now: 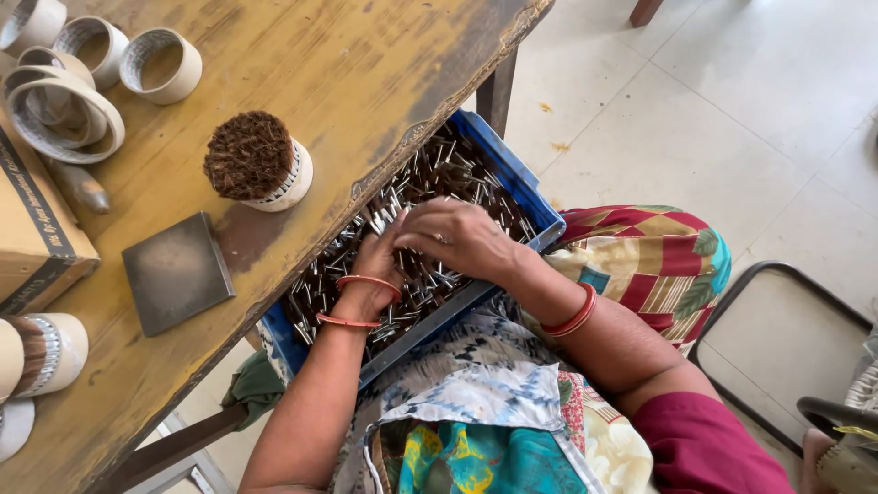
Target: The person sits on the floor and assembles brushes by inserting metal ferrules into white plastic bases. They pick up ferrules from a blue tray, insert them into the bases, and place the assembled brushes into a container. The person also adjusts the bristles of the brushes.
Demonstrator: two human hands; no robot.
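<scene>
Both hands work inside a blue plastic crate (512, 174) that rests on the person's lap, tucked partly under the edge of the worn yellow wooden bench (366, 82). The crate is full of small metal pins (430, 174), shiny and dark, lying in a loose heap. The left hand (373, 265) digs into the pins with its fingers curled down among them; whether it grips any cannot be told. The right hand (462, 236) lies just beside it, touching it, palm down and fingers bent over the heap, and what it holds is hidden. Red bangles ring both wrists.

On the bench, a white cup packed with brown bristles (256, 160) stands upright near the edge, with a flat square metal plate (176, 272) close by. Several empty white rings (163, 64) sit at the far corner, beside a cardboard box (37, 229).
</scene>
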